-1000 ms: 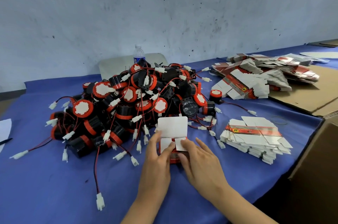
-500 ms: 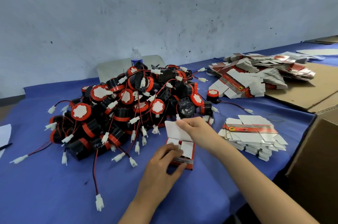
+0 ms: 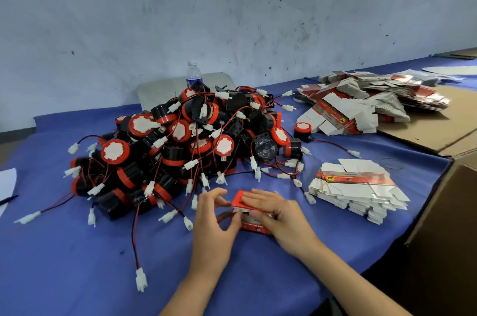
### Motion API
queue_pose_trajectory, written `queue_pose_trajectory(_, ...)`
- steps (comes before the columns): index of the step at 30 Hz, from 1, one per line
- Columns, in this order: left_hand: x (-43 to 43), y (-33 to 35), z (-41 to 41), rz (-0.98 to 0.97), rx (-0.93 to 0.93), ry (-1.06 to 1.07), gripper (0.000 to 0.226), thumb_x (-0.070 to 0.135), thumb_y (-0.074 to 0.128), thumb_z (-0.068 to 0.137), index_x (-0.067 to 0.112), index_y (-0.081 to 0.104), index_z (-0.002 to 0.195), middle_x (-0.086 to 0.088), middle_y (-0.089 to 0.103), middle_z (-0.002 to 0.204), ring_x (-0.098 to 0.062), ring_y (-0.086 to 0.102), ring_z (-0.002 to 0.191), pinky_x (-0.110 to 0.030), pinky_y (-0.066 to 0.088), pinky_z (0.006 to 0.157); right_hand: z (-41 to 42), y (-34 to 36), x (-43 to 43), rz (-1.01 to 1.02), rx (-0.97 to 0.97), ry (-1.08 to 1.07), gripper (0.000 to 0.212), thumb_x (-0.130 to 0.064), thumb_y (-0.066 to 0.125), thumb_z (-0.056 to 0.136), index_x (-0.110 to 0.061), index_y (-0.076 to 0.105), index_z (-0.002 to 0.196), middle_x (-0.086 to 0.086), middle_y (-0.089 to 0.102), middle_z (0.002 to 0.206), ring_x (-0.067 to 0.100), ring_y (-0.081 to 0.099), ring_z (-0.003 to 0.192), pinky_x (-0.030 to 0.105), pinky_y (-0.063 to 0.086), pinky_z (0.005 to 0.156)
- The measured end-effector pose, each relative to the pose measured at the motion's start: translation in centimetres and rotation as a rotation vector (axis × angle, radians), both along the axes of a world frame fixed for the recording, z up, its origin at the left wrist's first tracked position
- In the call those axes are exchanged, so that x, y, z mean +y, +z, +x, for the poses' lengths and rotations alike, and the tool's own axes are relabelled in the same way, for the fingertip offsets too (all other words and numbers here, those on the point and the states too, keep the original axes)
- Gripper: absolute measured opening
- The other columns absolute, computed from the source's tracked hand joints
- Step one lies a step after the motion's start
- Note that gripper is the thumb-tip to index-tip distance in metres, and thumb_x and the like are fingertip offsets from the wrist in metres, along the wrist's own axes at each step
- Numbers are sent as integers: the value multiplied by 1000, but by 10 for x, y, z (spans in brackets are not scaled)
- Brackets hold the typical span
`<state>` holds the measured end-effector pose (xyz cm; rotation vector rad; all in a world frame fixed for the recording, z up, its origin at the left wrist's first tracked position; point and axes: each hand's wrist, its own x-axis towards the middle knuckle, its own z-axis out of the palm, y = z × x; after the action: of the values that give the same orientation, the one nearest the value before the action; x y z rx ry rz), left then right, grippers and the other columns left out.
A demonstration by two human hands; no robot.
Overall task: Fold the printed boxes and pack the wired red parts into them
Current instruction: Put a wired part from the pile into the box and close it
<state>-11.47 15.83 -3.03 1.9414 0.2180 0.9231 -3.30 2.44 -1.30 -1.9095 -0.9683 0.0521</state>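
Pressing on the red lid flap, your right hand (image 3: pixel 284 220) lies across the top of the printed box (image 3: pixel 238 200), its fingers (image 3: pixel 258 197) straight and close together, pointing to your left. Your left hand (image 3: pixel 211 233) pinches the box's left end, thumb low on the side and curled forefinger at the flap's corner. The box sits on the blue surface (image 3: pixel 77 264) between your two sets of fingers. Its long axis runs left to right, slanting a little toward you at the right end, and its printed front face is turned to you. A thin white gap shows under the flap, but what is inside cannot be told.

Just beyond your fingertips spreads the heap of wired red parts (image 3: pixel 180 140), white plugs trailing toward your left fingers. Just right of your right fingers lies a stack of flat boxes (image 3: pixel 356 186) — unfolded, red stripe up. A larger heap of flat boxes (image 3: pixel 361 104) lies well beyond that. The brown carton (image 3: pixel 444 212) at far right shows only its outer wall.
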Motion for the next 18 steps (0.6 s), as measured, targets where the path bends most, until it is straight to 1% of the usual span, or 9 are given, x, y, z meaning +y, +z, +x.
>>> queue_pose_trajectory(1, 0, 0, 0, 35, 6, -14, 44, -1, 71, 82, 33, 54, 104, 4, 55, 99, -3, 56, 100, -13, 48, 82, 1, -3, 0, 2, -8, -8, 39, -16, 63, 92, -47, 56, 114, -40, 51, 117, -15, 39, 124, 35, 20, 118)
queue_pose_trajectory(3, 1, 1, 1, 127, -10, -20, 34, -5, 69, 83, 25, 62, 98, 5, 57, 99, 0, 57, 98, -8, 44, 81, 3, -5, -1, 21, 25, -13, 39, -16, 63, 92, -47, 56, 115, -41, 51, 116, -20, 38, 123, 38, 16, 119)
queue_pose_trajectory(5, 2, 3, 1, 137, -9, -18, 27, -6, 67, 84, 19, 66, 93, 5, 60, 96, -1, 59, 95, -6, 42, 78, 6, -3, -2, 44, 77, -2, 38, -15, 63, 91, -48, 58, 110, -41, 55, 112, -17, 40, 123, 42, 20, 118)
queue_pose_trajectory(7, 4, 3, 1, 114, 0, -19, 27, -6, 66, 85, 20, 67, 92, 6, 62, 94, -2, 60, 93, -6, 42, 77, 8, -2, -3, 48, 98, 14, 38, -14, 63, 91, -48, 60, 108, -41, 56, 110, -15, 42, 123, 44, 24, 116)
queue_pose_trajectory(10, 5, 2, 1, 101, 1, -27, 26, -6, 66, 85, 20, 67, 90, 6, 63, 92, -2, 60, 93, -7, 43, 76, 9, -4, -3, 19, 49, 14, 36, -16, 63, 91, -45, 59, 112, -42, 52, 112, -20, 40, 121, 42, 20, 118)
queue_pose_trajectory(13, 5, 2, 1, 85, -7, -39, 29, -8, 65, 84, 21, 67, 89, 6, 61, 92, -2, 60, 92, -7, 44, 74, 10, -5, -4, 43, 72, 17, 31, -15, 64, 90, -33, 63, 115, -35, 55, 114, -17, 41, 121, 42, 25, 116)
queue_pose_trajectory(14, 4, 2, 1, 85, -5, -45, 30, -8, 65, 84, 22, 67, 88, 6, 61, 93, -2, 60, 92, -7, 44, 74, 10, -5, -4, 47, 67, 20, 31, -15, 64, 90, -32, 63, 116, -34, 55, 115, -18, 40, 121, 41, 26, 116)
queue_pose_trajectory(16, 5, 1, 0, 102, -3, -46, 31, -9, 65, 84, 21, 66, 87, 5, 60, 93, -2, 60, 92, -7, 44, 75, 9, -6, -6, 24, 20, 25, 32, -17, 63, 91, -34, 60, 118, -36, 51, 116, -23, 36, 120, 37, 22, 118)
queue_pose_trajectory(18, 6, 0, 0, 116, -4, -44, 29, -10, 66, 83, 19, 67, 86, 5, 60, 93, -3, 60, 92, -7, 44, 75, 8, -8, -8, -19, -60, 27, 31, -20, 61, 93, -30, 61, 121, -37, 47, 120, -25, 31, 122, 31, 18, 119)
